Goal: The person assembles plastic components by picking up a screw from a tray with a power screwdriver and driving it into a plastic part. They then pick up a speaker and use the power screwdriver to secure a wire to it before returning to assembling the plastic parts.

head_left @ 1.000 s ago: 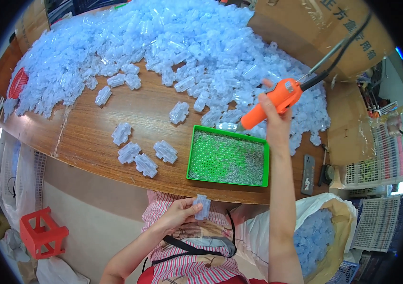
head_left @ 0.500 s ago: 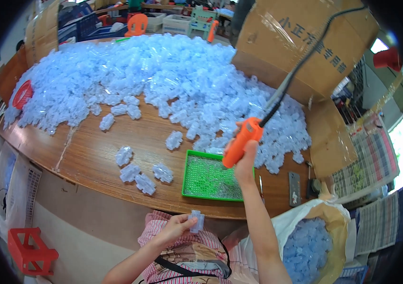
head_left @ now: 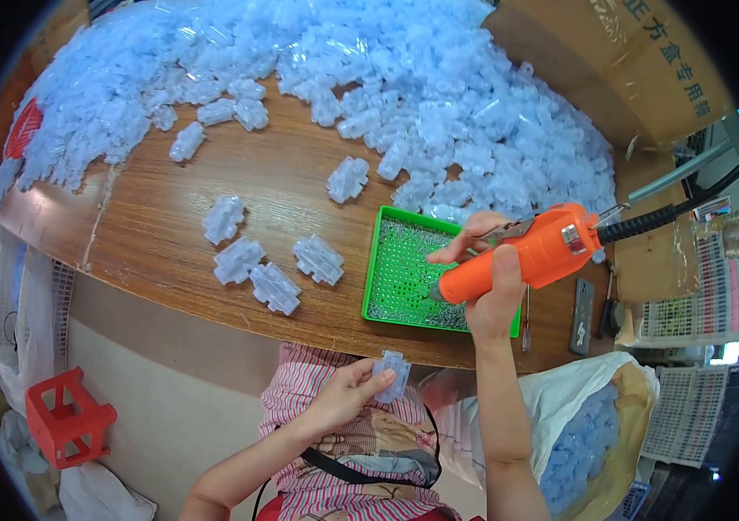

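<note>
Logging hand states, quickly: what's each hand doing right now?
Left hand: closed, holding a clear plastic piece between thumb and fingers.
Right hand: closed around an orange power screwdriver.

A red plastic stool (head_left: 72, 424) stands on the pale floor (head_left: 170, 347) at left, with a white plastic bag (head_left: 105, 495) just beside it and a red basket (head_left: 24, 130) at the left end of the wooden table (head_left: 161, 226). Brown cardboard (head_left: 647, 65) with dark printing rises at the upper right, while a grey, phone-shaped case (head_left: 582, 317) lies near the table's right end, and white lattice crates (head_left: 686, 408) stand farther right.
</note>
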`<state>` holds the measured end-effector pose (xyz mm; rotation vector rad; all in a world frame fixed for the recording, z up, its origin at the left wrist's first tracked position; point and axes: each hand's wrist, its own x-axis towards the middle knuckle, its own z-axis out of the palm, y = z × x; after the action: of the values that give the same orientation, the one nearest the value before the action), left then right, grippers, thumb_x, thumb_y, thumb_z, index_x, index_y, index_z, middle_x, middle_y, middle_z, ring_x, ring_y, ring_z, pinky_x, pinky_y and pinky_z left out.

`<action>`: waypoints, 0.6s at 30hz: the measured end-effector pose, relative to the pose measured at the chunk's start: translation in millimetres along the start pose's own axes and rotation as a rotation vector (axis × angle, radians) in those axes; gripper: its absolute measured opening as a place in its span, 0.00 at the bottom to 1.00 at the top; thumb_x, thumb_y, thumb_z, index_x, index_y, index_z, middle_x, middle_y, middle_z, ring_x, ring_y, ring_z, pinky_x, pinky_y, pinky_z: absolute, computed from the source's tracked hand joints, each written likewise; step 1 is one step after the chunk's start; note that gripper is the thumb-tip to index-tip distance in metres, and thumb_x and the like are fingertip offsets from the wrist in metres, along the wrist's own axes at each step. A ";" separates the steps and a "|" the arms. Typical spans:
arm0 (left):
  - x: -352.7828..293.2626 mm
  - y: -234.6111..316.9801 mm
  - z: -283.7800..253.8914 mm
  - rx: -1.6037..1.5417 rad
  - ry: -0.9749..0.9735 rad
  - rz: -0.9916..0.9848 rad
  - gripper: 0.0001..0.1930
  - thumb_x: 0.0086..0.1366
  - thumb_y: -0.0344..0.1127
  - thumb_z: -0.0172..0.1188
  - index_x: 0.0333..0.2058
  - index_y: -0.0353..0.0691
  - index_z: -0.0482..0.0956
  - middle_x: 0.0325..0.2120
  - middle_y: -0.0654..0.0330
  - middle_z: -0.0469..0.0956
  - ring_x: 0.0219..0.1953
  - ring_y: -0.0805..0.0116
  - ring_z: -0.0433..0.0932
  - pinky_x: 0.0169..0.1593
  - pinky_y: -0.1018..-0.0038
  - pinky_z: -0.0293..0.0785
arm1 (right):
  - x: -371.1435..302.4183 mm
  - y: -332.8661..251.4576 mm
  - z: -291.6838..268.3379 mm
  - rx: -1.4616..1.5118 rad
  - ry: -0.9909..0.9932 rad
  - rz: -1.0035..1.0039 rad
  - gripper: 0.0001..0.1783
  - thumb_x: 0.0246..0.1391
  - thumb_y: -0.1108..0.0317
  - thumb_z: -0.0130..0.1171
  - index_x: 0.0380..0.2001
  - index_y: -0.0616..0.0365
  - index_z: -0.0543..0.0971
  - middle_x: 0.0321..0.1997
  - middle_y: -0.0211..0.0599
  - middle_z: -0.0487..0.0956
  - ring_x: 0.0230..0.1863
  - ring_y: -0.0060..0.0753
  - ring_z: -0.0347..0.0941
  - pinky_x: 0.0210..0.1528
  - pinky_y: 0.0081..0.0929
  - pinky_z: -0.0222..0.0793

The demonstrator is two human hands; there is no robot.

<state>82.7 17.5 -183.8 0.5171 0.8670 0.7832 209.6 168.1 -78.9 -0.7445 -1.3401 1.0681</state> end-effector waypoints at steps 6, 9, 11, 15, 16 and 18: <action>-3.5 3.3 4.1 -0.020 0.015 0.026 0.16 0.67 0.37 0.50 0.47 0.30 0.70 0.38 0.63 0.76 0.39 0.80 0.73 0.44 0.80 0.71 | -16.8 21.7 3.7 0.129 -0.007 0.083 0.29 0.53 0.42 0.50 0.36 0.61 0.66 0.16 0.33 0.66 0.18 0.23 0.63 0.18 0.24 0.66; -4.7 1.1 4.0 -0.040 0.025 0.044 0.15 0.67 0.35 0.51 0.47 0.30 0.70 0.38 0.62 0.76 0.39 0.80 0.73 0.44 0.80 0.71 | -21.0 28.1 7.3 0.110 -0.021 0.096 0.31 0.52 0.39 0.50 0.37 0.60 0.65 0.16 0.32 0.65 0.17 0.23 0.62 0.17 0.24 0.65; -4.1 5.5 7.6 -0.051 0.043 0.014 0.15 0.67 0.34 0.51 0.47 0.30 0.69 0.39 0.62 0.76 0.39 0.80 0.73 0.44 0.80 0.71 | -21.3 30.5 5.6 0.064 -0.038 0.053 0.31 0.52 0.38 0.48 0.37 0.60 0.65 0.16 0.33 0.66 0.17 0.23 0.62 0.17 0.24 0.64; -5.0 5.7 9.1 -0.080 0.072 0.028 0.14 0.66 0.34 0.52 0.46 0.30 0.70 0.37 0.63 0.76 0.38 0.82 0.72 0.42 0.83 0.70 | -21.8 34.2 4.7 0.093 -0.048 0.051 0.32 0.52 0.37 0.47 0.37 0.60 0.66 0.16 0.33 0.66 0.17 0.24 0.62 0.18 0.25 0.64; -5.0 4.4 8.9 -0.048 0.078 0.035 0.14 0.66 0.34 0.52 0.46 0.30 0.70 0.37 0.63 0.76 0.37 0.83 0.72 0.41 0.83 0.70 | -23.0 34.6 4.3 0.063 -0.035 0.051 0.32 0.52 0.37 0.47 0.37 0.60 0.66 0.16 0.33 0.66 0.17 0.24 0.62 0.18 0.25 0.64; -5.1 4.1 8.7 -0.017 0.086 0.039 0.14 0.66 0.34 0.52 0.45 0.30 0.70 0.36 0.63 0.76 0.36 0.83 0.72 0.40 0.84 0.70 | -23.7 35.7 3.7 0.080 -0.039 0.063 0.33 0.52 0.36 0.47 0.37 0.60 0.66 0.16 0.33 0.66 0.18 0.24 0.62 0.18 0.25 0.64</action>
<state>86.2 15.2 -173.8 0.4890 0.9317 0.8526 201.7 159.1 -120.3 -0.7132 -1.3063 1.1852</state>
